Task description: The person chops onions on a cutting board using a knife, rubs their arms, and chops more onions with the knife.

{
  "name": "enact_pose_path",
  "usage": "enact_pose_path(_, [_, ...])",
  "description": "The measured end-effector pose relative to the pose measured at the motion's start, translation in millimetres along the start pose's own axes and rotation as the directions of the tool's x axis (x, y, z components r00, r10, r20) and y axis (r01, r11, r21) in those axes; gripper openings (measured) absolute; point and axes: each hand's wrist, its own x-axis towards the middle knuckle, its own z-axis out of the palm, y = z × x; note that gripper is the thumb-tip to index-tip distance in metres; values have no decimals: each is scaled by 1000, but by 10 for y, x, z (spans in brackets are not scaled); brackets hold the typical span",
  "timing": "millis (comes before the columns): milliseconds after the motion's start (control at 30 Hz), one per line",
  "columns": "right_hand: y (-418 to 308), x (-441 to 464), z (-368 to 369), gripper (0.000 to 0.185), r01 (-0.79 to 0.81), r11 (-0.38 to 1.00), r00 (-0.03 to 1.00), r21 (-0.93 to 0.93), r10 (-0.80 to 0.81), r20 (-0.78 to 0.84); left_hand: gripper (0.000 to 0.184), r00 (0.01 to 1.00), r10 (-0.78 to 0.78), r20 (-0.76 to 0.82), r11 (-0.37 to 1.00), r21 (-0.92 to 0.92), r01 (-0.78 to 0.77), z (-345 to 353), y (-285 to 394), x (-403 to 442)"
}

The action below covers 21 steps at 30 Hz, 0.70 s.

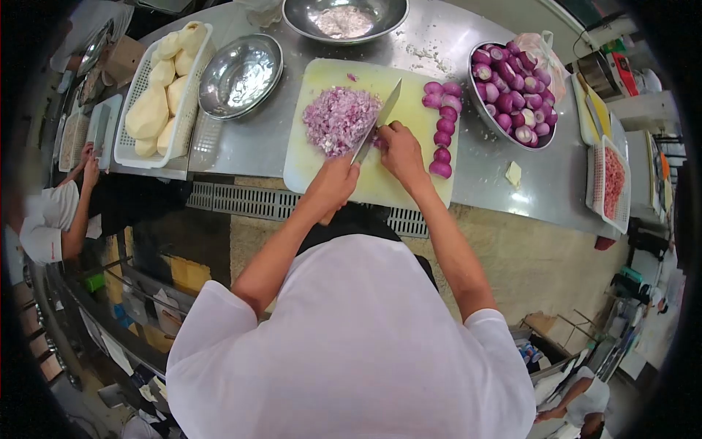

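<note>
My left hand (331, 187) is wrapped round the handle of a kitchen knife (390, 104), its blade angled up and to the right across the cutting board (336, 73). To the blade's right, the curled fingers of my right hand (401, 155) press a red onion piece (379, 143) against the board, mostly hidden by the fingers. A heap of chopped red onion (338, 118) lies left of the blade. Along the board's right side runs a line of peeled red onion halves (443, 137).
A steel bowl of peeled red onions (512, 91) stands at right, near a basket of minced meat (613, 179). Another steel bowl (303, 25) is behind the board. At left are an empty-looking metal bowl (241, 77) and a basket of peeled tubers (155, 110). A co-worker (55, 219) works farther left.
</note>
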Motion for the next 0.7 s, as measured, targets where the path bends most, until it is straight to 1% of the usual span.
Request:
enact_pose_path(67, [-12,-25,-1,24,6,1000,1000,9,-6,8,29,998,59,-14,997,43,-58,66,-78,198])
enact_pose_path(100, [-2,-10,-19,23,12,1000,1000,11,-12,7,29,998,62,-14,997,45,-62,27,12,145])
enact_pose_path(167, [40,-42,-5,22,14,1000,1000,24,-14,-5,29,1000,-24,15,1000,-2,24,-85,270,-31])
enact_pose_path(300, [39,-41,6,19,38,998,998,48,-35,-43,28,1000,-24,-12,1000,-17,24,133,3,117])
enact_pose_path(367, [42,-69,11,18,39,998,999,51,-37,-31,28,998,50,-33,999,-3,-50,165,-58,309])
enact_pose_path(400, [60,-52,-11,18,41,998,999,50,-40,-27,28,998,57,-31,998,-1,-57,139,44,243])
enact_pose_path(467, [89,-70,17,17,42,997,998,71,-38,-60,28,999,-40,-28,999,-14,39,26,305,14])
enact_pose_path(500, [88,-67,43,16,42,995,996,96,-34,-85,28,999,-37,-29,999,-4,37,56,249,81])
enact_pose_path(567, [58,-53,4,15,39,995,996,95,-31,-85,29,998,40,-48,999,37,-39,216,27,220])
enact_pose_path(667, [64,-91,11,14,48,993,995,105,-38,-94,30,1000,0,-6,1000,-8,0,143,150,297])
enact_pose_path(700, [79,-93,10,13,54,991,993,124,-41,-108,31,999,-43,3,998,-48,43,98,202,215])
